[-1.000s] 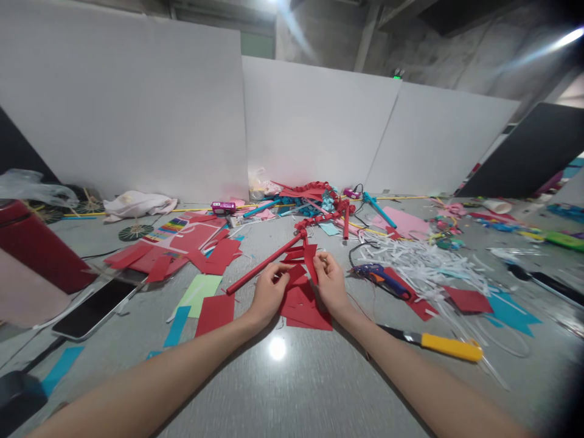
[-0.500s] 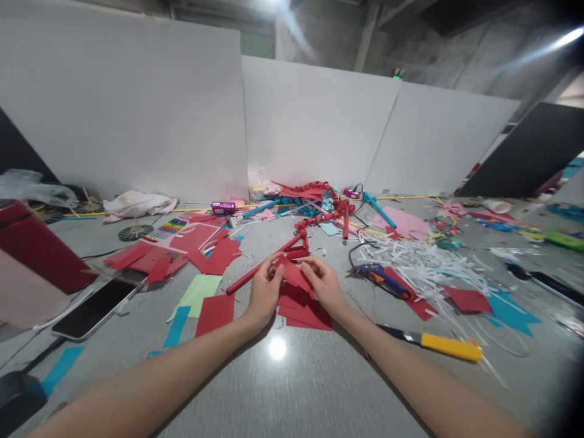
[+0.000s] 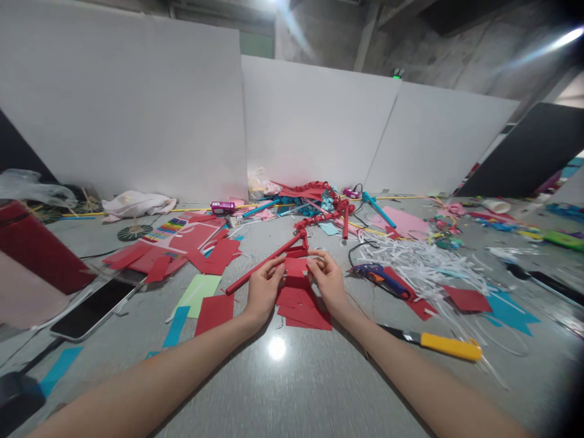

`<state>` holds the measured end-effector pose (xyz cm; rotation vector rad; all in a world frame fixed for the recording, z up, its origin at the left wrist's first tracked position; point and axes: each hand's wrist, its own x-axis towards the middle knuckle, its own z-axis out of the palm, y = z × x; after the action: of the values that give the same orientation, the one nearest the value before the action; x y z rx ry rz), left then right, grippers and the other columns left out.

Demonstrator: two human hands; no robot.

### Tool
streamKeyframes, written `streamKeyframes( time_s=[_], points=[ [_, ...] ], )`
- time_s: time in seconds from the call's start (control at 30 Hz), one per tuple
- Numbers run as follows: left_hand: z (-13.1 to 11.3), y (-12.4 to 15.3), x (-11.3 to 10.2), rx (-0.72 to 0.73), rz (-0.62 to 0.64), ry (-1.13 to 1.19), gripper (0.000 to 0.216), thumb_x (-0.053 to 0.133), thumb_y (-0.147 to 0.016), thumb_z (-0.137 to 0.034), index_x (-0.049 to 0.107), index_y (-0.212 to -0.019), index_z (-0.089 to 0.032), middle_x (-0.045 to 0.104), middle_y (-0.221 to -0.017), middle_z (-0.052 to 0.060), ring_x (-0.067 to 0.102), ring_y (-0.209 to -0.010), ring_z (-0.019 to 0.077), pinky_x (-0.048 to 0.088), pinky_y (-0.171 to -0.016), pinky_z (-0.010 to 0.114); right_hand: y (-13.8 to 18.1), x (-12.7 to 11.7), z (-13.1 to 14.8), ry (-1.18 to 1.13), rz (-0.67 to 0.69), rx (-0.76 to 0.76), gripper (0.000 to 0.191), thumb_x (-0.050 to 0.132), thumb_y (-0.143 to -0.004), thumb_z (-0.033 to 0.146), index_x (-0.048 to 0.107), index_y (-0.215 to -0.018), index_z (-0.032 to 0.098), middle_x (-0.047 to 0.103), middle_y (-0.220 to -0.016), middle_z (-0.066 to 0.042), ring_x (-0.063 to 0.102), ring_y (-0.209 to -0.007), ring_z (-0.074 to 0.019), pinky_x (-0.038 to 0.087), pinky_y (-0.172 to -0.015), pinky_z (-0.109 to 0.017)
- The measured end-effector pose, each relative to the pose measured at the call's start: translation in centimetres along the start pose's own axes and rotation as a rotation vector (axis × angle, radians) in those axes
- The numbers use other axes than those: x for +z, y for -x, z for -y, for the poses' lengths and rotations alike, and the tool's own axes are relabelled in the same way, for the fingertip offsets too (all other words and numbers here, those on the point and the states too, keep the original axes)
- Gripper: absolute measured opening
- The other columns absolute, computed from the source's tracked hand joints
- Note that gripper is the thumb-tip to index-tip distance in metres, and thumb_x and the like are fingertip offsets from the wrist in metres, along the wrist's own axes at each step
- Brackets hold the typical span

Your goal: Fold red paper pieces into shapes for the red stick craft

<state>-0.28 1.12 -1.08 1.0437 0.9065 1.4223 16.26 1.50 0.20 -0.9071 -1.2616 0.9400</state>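
Observation:
Between my two hands is a small piece of red paper [image 3: 296, 266], pinched at its left edge by my left hand [image 3: 266, 287] and at its right edge by my right hand [image 3: 327, 281]. Both hands are closed on it, thumbs toward me. Directly below lie several overlapping red paper pieces [image 3: 306, 315] on the grey table. A rolled red paper tube [image 3: 255, 272] slants behind my left hand, its far end near a twisted red paper chain [image 3: 305, 226]. Part of the tube is hidden by the fingers.
A glue gun [image 3: 381, 280] and a yellow-handled utility knife [image 3: 449, 347] lie to the right, before a heap of white paper shreds [image 3: 420, 261]. On the left are a phone [image 3: 98, 304], a red cylinder [image 3: 43, 249] and more red paper [image 3: 214, 314]. White panels [image 3: 319, 121] stand behind.
The red paper between my hands has turned from a slanted position to lying level, its edge facing me. My right hand has shifted slightly; the table items stay put.

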Motion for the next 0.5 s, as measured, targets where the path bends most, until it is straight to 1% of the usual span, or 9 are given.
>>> streamKeyframes(
  time_s=[0.13, 0.23, 0.33, 0.5],
  points=[
    [0.0, 0.0, -0.1, 0.002, 0.008, -0.002, 0.048, 0.077, -0.082, -0.044, 0.071, -0.122, -0.017, 0.076, -0.102, 0.010, 0.070, -0.088, 0.0199, 0.055, -0.077, 0.029, 0.2, 0.0, 0.3, 0.045, 0.070, 0.006, 0.028, 0.070, -0.089, 0.041, 0.068, -0.107, 0.019, 0.061, -0.072, 0.001, 0.054, -0.061, -0.0131, 0.043, -0.057, -0.024],
    [0.0, 0.0, -0.1, 0.001, 0.014, -0.017, 0.052, 0.077, -0.082, -0.045, 0.070, -0.125, -0.017, 0.077, -0.100, 0.011, 0.072, -0.088, 0.0217, 0.056, -0.079, 0.031, 0.2, 0.0, -0.1, 0.066, 0.069, 0.027, 0.032, 0.074, -0.086, 0.043, 0.071, -0.107, 0.019, 0.068, -0.082, -0.002, 0.060, -0.065, -0.0148, 0.048, -0.062, -0.026],
    [0.1, 0.1, -0.2, -0.004, 0.030, -0.023, 0.055, 0.077, -0.083, -0.046, 0.068, -0.129, -0.018, 0.078, -0.097, 0.010, 0.073, -0.088, 0.0227, 0.056, -0.080, 0.033, 0.1, -0.2, -0.6, 0.071, 0.056, 0.041, 0.037, 0.075, -0.084, 0.044, 0.072, -0.112, 0.019, 0.071, -0.087, -0.004, 0.063, -0.067, -0.0158, 0.051, -0.065, -0.028],
    [0.3, 0.1, -0.3, -0.010, 0.052, -0.003, 0.055, 0.075, -0.084, -0.047, 0.067, -0.130, -0.018, 0.077, -0.104, 0.012, 0.073, -0.089, 0.0240, 0.056, -0.083, 0.035, 0.0, -0.3, -1.0, 0.037, 0.041, 0.074, 0.051, 0.078, -0.082, 0.045, 0.069, -0.125, 0.017, 0.074, -0.086, -0.005, 0.064, -0.066, -0.0163, 0.051, -0.063, -0.028]
  ],
)
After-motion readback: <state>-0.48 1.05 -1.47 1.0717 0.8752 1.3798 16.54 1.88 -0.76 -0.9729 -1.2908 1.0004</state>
